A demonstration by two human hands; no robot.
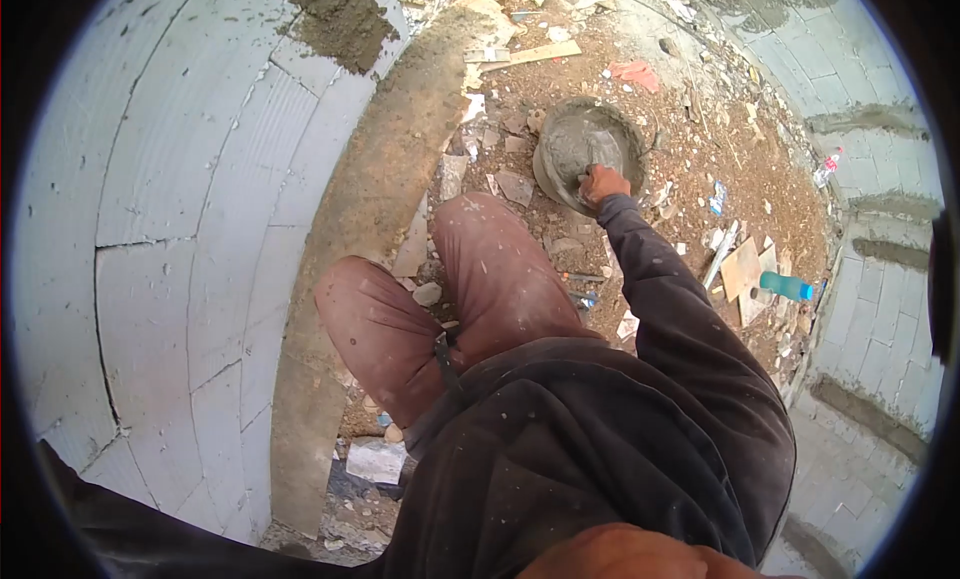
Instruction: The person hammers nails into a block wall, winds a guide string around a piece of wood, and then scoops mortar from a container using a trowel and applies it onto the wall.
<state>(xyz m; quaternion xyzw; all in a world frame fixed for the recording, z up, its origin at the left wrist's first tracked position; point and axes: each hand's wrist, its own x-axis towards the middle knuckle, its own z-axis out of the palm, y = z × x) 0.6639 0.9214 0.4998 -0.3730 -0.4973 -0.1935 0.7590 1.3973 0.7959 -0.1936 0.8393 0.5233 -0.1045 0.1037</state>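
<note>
My right hand is closed around the handle of a trowel, whose blade rests in the wet grey mortar. The mortar sits in a round bucket on the ground, its rim coated with grey. My fingers hide most of the trowel's handle. Only the dark sleeve of my left arm shows at the lower left; the hand itself is out of sight.
A wall of pale blocks rises close on the left, with wet mortar smeared on it. Rubble, a wooden strip, a pink scrap and a teal bottle lie about. Another block wall stands right.
</note>
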